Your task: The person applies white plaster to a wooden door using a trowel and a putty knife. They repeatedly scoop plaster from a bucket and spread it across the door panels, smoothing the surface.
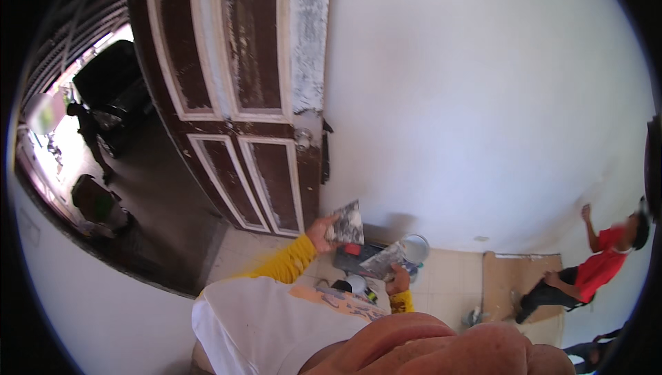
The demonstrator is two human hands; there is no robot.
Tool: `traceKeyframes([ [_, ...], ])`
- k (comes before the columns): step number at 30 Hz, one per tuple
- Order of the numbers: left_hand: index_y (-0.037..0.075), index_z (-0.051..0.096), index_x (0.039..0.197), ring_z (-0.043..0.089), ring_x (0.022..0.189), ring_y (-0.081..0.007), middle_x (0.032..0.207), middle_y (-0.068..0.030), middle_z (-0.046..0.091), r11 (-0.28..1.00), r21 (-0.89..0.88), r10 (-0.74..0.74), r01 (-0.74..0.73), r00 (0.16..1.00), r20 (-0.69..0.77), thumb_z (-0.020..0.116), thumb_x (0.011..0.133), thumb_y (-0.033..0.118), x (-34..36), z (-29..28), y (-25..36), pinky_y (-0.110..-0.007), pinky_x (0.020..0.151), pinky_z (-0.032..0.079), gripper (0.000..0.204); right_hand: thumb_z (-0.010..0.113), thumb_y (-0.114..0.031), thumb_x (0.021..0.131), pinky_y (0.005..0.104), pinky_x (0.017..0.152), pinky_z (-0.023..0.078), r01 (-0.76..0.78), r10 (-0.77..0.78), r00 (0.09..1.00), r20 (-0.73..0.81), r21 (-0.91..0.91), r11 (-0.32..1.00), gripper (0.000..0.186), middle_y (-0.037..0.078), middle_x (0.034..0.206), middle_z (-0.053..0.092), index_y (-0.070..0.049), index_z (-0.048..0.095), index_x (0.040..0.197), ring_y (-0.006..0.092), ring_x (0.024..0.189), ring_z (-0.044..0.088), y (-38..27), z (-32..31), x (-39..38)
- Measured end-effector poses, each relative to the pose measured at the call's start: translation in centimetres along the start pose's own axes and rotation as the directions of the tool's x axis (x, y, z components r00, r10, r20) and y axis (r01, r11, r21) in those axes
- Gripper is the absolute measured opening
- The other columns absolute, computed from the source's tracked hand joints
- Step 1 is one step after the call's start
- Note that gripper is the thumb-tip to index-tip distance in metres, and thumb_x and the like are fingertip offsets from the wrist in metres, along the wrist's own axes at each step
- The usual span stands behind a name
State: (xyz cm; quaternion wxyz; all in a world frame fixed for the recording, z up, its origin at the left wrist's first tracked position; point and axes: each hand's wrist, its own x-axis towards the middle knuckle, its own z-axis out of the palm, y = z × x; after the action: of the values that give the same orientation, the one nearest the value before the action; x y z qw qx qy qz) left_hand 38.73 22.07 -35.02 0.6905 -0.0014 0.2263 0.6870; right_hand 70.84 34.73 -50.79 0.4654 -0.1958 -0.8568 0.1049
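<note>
— Grip?
— Left hand point(321, 233) pinches a smeared blade point(350, 224); right hand point(398, 280) seems wrapped around a gray trowel point(381, 262), both above the floor point(448, 285), near the door point(272, 175).
— Advice?
— I'd hold both level.

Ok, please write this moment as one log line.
left hand: holds smeared scraper; right hand: holds rectangular blade; door: open; person in red: at right

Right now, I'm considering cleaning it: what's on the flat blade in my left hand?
Pale and dark patches mark the flat blade; its far face and whatever the left hand covers are hidden.
</note>
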Motion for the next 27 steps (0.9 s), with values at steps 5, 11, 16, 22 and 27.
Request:
traceKeyframes([
  [5,0.011,0.063,0.122,0.073,0.097,-0.0279,0.111,-0.0111,0.073,0.999,-0.018,0.041,-0.042,0.997,-0.068,0.056,0.101,0.03,-7.9,-2.9,-1.6,-0.051,0.079,0.063,0.03,0.07,-0.007,0.064,0.045,0.074,0.053,-0.065,0.072,0.983,-0.167,0.048,0.997,0.043,0.018,0.092,0.068,0.0,0.066,0.106,0.0397,0.083,0.066,-3.1,0.4,-1.6],
  [11,0.013,0.06,0.132,0.069,0.108,-0.0249,0.12,-0.0094,0.07,0.965,0.137,0.24,-0.224,0.964,-0.115,0.061,0.099,0.029,-11.4,-1.0,2.3,-0.051,0.09,0.058,0.037,0.068,-0.012,0.066,0.0505,0.084,0.052,0.198,-0.2,0.979,0.027,0.059,0.978,0.055,0.025,0.111,0.067,0.002,0.065,0.12,0.0431,0.098,0.065,-5.0,1.4,-2.8],
  [16,0.008,0.062,0.125,0.07,0.105,-0.0295,0.116,-0.0115,0.071,0.876,0.216,0.474,-0.432,0.853,-0.217,0.068,0.095,0.033,-12.2,2.7,9.1,-0.053,0.09,0.058,0.039,0.06,-0.004,0.093,0.0359,0.097,0.049,-0.417,0.305,0.884,0.353,0.303,0.857,0.036,0.02,0.121,0.067,0.002,0.062,0.128,0.0338,0.111,0.065,-17.2,-1.5,18.3],
  [22,0.009,0.061,0.126,0.073,0.098,-0.0228,0.11,-0.0067,0.072,0.73,0.395,0.602,-0.558,0.799,0.017,0.066,0.095,0.027,-12.0,7.3,17.4,-0.042,0.077,0.061,0.036,0.06,0.009,0.082,0.0402,0.097,0.048,-0.016,-0.027,0.99,0.139,0.294,0.956,0.049,0.01,0.126,0.067,-0.013,0.069,0.124,0.0328,0.113,0.061,-24.7,3.3,32.5],
  [27,0.009,0.067,0.119,0.071,0.089,-0.0172,0.103,-0.0012,0.071,0.526,0.586,0.712,-0.617,0.696,0.094,0.067,0.095,0.021,-10.3,6.3,24.3,-0.031,0.072,0.056,0.027,0.06,0.009,0.081,0.0401,0.098,0.047,0.134,-0.141,0.987,0.076,0.092,0.987,0.048,0.008,0.127,0.067,-0.012,0.069,0.124,0.0319,0.111,0.061,-26.5,11.3,37.4],
])
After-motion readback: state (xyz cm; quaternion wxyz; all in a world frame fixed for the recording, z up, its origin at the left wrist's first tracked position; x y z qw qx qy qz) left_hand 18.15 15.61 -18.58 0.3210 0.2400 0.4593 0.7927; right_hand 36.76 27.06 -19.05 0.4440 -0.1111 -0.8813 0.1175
